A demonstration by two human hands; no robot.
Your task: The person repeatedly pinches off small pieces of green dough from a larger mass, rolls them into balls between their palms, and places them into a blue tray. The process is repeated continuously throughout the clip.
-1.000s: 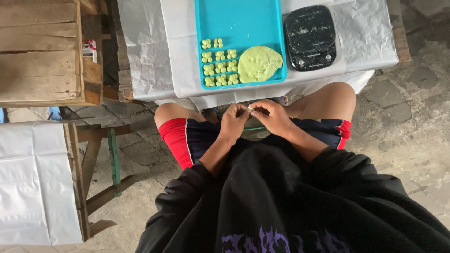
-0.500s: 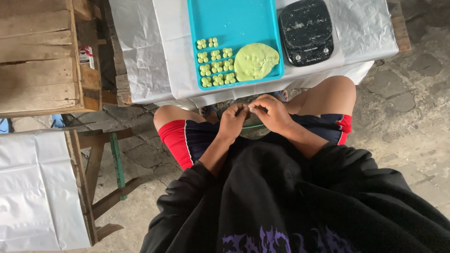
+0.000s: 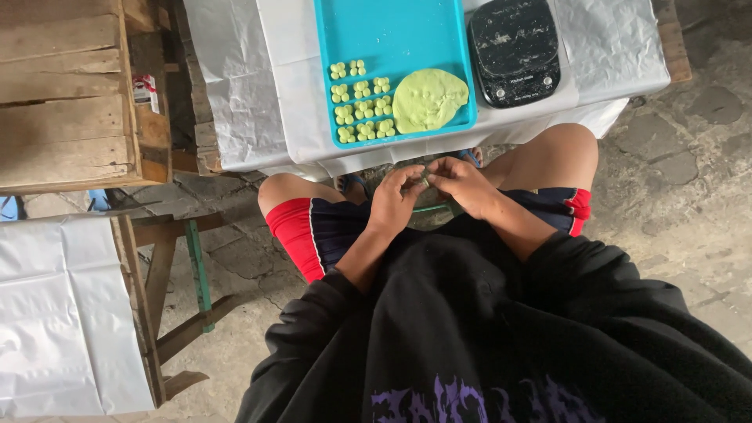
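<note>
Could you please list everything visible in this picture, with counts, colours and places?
tray: one, turquoise, on the covered table, top centre
dough pieces: several small ones in rows, pale green, left part of tray
dough slab: one, pale green, right part of tray
scale: one, black, right of tray
table cover: one, white, over the table
wooden crate: one, brown, upper left
left hand: over the lap, pinching a small bit of dough
right hand: fingertips meeting the left's

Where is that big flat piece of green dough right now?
In the head view, the flat green dough lies in the near right corner of the turquoise tray, right of the small shaped pieces and left of the black scale.
</note>
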